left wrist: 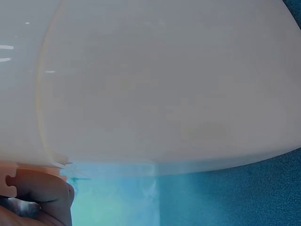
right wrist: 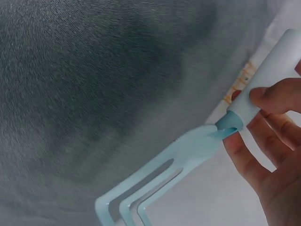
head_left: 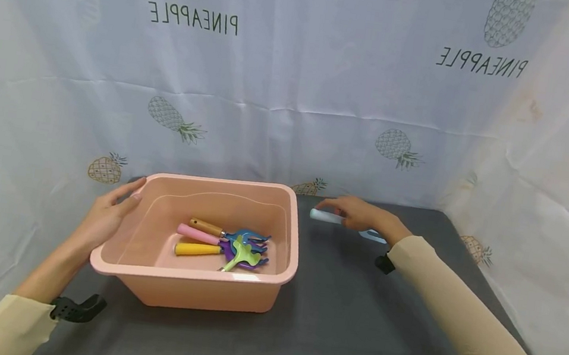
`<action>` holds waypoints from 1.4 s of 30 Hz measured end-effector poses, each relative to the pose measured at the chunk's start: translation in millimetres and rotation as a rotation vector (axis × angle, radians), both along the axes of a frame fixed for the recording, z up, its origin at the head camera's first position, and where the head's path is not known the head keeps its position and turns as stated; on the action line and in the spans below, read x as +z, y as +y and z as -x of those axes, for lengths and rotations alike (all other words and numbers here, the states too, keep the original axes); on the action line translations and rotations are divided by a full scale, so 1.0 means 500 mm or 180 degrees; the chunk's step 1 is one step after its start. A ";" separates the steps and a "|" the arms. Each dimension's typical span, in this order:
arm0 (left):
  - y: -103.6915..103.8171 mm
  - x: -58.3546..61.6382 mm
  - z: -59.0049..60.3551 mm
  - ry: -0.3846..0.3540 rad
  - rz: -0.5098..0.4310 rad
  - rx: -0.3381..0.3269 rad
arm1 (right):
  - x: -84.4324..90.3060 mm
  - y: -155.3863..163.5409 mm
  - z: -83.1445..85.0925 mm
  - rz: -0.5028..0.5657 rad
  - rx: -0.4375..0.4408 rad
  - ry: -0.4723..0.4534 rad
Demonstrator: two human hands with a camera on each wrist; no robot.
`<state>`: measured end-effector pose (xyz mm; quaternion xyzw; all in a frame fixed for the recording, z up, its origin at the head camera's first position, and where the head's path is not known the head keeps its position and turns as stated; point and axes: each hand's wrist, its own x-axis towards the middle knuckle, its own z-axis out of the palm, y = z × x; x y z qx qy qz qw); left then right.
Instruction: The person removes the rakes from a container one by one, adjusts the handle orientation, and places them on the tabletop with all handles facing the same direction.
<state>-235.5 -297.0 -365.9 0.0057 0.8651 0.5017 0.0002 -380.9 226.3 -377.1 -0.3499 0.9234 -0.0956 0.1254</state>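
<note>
A pink plastic basin (head_left: 194, 293) stands on the table, its near-left rim beside my left hand (head_left: 105, 221), which grips the left edge. In the left wrist view the basin's pale wall (left wrist: 150, 89) fills most of the picture, with bent fingers (left wrist: 44, 188) at its edge. To the right of the basin, my right hand (head_left: 360, 213) holds a light blue hand rake (right wrist: 193, 146) by its pale handle, thumb against one side. Its bent tines point down and away from the palm in the right wrist view. Several small garden tools lie inside the basin, including a green fork (head_left: 239, 251).
Beside the green fork are a brown-handled blue rake (head_left: 208, 227), a pink handle (head_left: 198, 234) and a yellow handle (head_left: 196, 249). A dark grey cloth (head_left: 340, 329) covers the table. White pineapple-print curtains (head_left: 298, 71) hang behind and at both sides.
</note>
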 end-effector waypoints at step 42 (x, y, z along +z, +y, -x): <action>0.006 0.004 -0.008 -0.0014 0.0004 0.0036 | -0.112 -0.007 0.033 -0.0485 -0.0335 -0.0020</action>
